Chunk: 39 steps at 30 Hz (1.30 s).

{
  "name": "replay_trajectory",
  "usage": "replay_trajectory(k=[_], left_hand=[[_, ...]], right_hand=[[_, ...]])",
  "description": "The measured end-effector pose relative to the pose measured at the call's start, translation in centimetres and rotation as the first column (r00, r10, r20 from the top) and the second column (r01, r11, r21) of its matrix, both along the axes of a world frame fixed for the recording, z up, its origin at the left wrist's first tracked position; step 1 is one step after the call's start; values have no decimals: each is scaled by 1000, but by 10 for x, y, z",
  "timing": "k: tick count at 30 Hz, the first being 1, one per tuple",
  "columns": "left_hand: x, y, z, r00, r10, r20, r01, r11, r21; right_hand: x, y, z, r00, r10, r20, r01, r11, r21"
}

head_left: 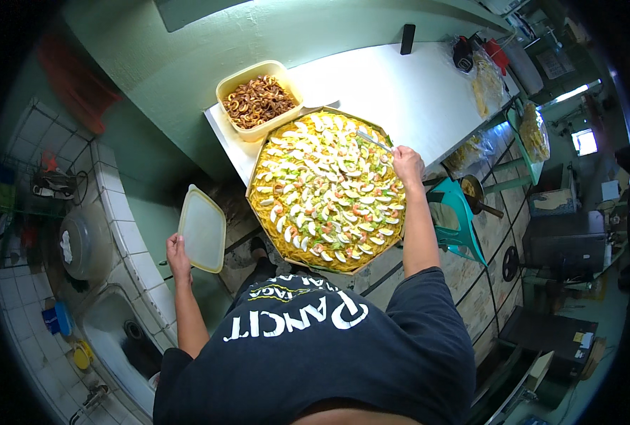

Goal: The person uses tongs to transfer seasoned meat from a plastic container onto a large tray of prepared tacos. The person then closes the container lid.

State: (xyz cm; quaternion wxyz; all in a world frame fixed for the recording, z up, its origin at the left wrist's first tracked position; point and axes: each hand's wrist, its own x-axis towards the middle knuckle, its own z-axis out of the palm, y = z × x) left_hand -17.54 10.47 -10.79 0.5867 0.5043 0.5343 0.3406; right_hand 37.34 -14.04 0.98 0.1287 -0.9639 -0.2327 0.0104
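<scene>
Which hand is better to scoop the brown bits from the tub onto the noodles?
Probably the right hand: it holds the fork over the noodle tray. The left hand holds the lid.

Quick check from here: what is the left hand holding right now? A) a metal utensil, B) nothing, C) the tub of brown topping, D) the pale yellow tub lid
D: the left hand grips the lid by its lower corner, out to the side of the noodle tray; the metal utensil is in the right hand.
</scene>
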Motion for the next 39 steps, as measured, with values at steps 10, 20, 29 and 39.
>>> replay_trajectory(k=[10,20,29,39], left_hand=[[1,-9,5,999,26,40,-25,1000,-13],[-20,-6,0,993,116,-20,-116,993,-20],[-52,-1,-16,970,235,-66,-238,970,-41],[-42,12,-13,978,200,-60,-202,979,-26]], right_hand=[[-11,40,48,993,63,100,-83,974,211],[-47,256,-23,865,420,273,-401,908,-125],[-47,282,-11,919,367,142,-357,930,-92],[-37,354,-3,957,287,37,-282,954,-99]])
